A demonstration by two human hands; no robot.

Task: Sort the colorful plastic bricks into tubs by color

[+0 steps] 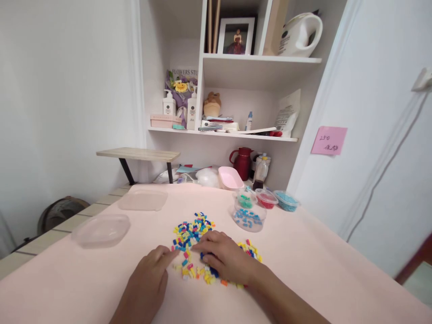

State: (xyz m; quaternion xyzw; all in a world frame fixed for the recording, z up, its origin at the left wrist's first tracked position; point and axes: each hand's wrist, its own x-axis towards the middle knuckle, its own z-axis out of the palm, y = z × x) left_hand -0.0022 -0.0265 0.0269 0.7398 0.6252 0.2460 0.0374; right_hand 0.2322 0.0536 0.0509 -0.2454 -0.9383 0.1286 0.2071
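Observation:
A loose pile of small colourful plastic pieces like tiny building bricks lies in the middle of the pink-covered table. My left hand is at the pile's left edge, its index finger stretched out to the pieces and the other fingers curled. Over the right part of the pile lies my right hand, index finger and thumb apart, fingertips down among the bricks. More pieces, mostly yellow, show below and beyond it. Some under its palm are hidden. Nothing is visibly held in either hand.
Behind the pile to the right stand clear tubs with blue pieces, green pieces, red pieces and light blue pieces. Clear lids or trays lie left. At the back are a pink basket and a red jug.

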